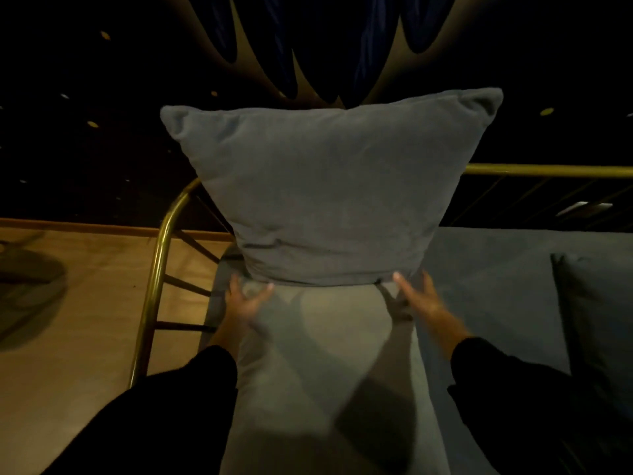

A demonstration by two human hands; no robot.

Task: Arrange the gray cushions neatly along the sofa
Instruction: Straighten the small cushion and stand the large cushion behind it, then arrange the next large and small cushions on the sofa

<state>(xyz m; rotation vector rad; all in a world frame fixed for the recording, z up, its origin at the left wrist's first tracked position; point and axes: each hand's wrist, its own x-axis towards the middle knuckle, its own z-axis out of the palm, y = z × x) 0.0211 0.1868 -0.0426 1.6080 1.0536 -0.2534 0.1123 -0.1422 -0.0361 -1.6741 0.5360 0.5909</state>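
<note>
Both hands spread open, left hand (245, 301) and right hand (416, 296) touching the bottom edge of the gray cushion (325, 186) standing upright just beyond them on the sofa (479, 269), second cushion (596, 303) off right.

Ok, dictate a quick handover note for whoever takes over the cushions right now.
Left hand: open, fingers at the bottom left corner of the big gray cushion.
Right hand: open, at its bottom right corner.
That cushion stands upright at the sofa's left end, against the brass rail.
A second cushion sits at the right edge.
Left: settle this one, then line up the other.
</note>
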